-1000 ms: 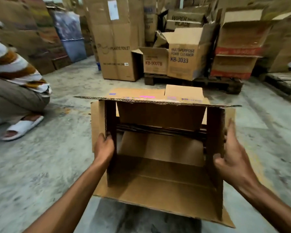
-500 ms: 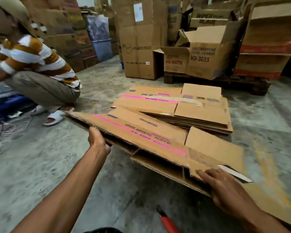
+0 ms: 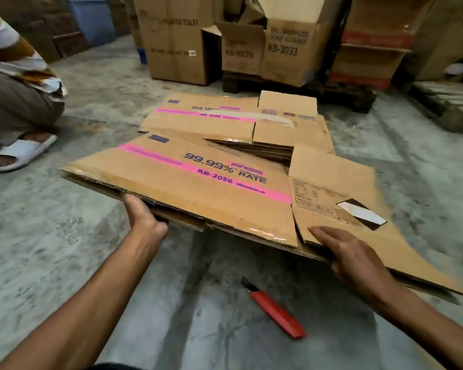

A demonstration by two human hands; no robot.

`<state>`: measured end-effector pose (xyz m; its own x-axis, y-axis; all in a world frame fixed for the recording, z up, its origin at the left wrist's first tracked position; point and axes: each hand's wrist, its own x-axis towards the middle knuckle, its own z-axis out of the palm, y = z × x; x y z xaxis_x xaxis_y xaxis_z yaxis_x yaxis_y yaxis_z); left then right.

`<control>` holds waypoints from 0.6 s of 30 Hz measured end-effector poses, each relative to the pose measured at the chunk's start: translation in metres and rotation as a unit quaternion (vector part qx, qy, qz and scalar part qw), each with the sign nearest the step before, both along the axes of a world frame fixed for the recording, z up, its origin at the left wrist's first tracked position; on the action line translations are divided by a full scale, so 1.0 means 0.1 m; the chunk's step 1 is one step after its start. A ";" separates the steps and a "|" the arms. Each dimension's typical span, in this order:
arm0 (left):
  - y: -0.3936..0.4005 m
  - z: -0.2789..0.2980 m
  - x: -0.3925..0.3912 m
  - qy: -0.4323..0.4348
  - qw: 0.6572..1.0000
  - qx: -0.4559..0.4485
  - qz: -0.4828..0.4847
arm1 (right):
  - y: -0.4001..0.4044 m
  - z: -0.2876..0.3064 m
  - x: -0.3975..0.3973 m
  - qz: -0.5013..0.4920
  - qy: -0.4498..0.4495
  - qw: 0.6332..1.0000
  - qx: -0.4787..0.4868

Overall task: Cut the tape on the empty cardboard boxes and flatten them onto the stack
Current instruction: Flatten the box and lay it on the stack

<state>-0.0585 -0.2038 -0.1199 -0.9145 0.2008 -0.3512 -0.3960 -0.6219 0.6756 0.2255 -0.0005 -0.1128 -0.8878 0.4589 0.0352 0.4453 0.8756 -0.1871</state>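
Observation:
A flattened cardboard box (image 3: 206,188) with a pink stripe and "KB-2056" print hangs level above the floor, its far edge over the stack of flattened boxes (image 3: 278,124). My left hand (image 3: 145,220) grips its near left edge from below. My right hand (image 3: 350,255) holds its near right flap, fingers spread on top and thumb under the edge. A red box cutter (image 3: 275,311) lies on the concrete between my arms, blade end pointing away from me.
A crouching person (image 3: 14,102) in a striped shirt and white sandal is at the left. Cardboard boxes (image 3: 286,46) on a wooden pallet (image 3: 300,89) stand behind the stack. Another pallet (image 3: 447,105) lies at the right.
The box went from standing open between my hands to collapsed flat. It has since moved forward and lower toward the stack. The cutter has come into view on the floor.

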 end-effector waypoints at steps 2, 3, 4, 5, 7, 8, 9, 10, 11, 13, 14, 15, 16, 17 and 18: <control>-0.14 -0.31 0.08 -0.023 1.000 -0.010 -0.018 | -0.09 -0.25 -0.02 0.004 -0.043 0.999 -0.031; -0.21 -0.45 0.12 -0.029 0.999 -0.008 -0.023 | -0.14 -0.38 -0.03 0.007 -0.063 0.997 -0.051; -0.29 -0.57 0.16 -0.033 0.999 -0.006 -0.022 | -0.19 -0.50 -0.03 0.010 -0.080 0.995 -0.066; -0.33 -0.64 0.21 -0.038 0.999 0.002 -0.021 | -0.23 -0.59 -0.04 0.017 -0.096 0.993 -0.071; -0.45 -0.79 0.28 -0.062 0.998 -0.010 -0.010 | -0.30 -0.72 -0.06 0.039 -0.135 0.988 -0.064; -0.51 -0.89 0.31 -0.082 0.996 -0.024 0.000 | -0.33 -0.73 -0.08 0.047 -0.156 0.985 -0.053; -0.58 -0.97 0.38 -0.103 0.994 -0.031 0.004 | -0.34 -0.72 -0.08 0.055 -0.178 0.982 -0.042; -0.67 -1.08 0.42 -0.126 0.991 -0.045 0.005 | -0.34 -0.70 -0.08 0.063 -0.199 0.977 -0.034; -0.75 -1.19 0.46 -0.147 0.988 -0.055 0.012 | -0.35 -0.68 -0.09 0.071 -0.218 0.973 -0.032; -0.89 -1.34 0.48 -0.187 0.975 -0.115 0.026 | -0.35 -0.66 -0.10 0.081 -0.241 0.966 -0.044; -0.94 -1.34 0.45 -0.194 0.966 -0.167 0.028 | -0.36 -0.66 -0.12 0.082 -0.240 0.966 -0.054; -0.97 -1.32 0.40 -0.188 0.958 -0.213 0.030 | -0.38 -0.66 -0.15 0.080 -0.232 0.968 -0.058; -1.00 -1.29 0.31 -0.177 0.950 -0.257 0.027 | -0.39 -0.67 -0.20 0.077 -0.223 0.970 -0.055; -1.01 -1.26 0.22 -0.161 0.940 -0.300 0.017 | -0.40 -0.68 -0.25 0.072 -0.218 0.972 -0.050; -1.02 -1.20 0.15 -0.144 0.928 -0.342 -0.009 | -0.43 -0.70 -0.31 0.065 -0.212 0.974 -0.044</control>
<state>-0.0434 -0.3055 -0.2398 -0.7621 -0.1457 -0.6309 -0.6270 -0.0772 0.7752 0.1945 -0.0431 -0.1824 -0.8650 0.3255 -0.3819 0.3847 0.9188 -0.0884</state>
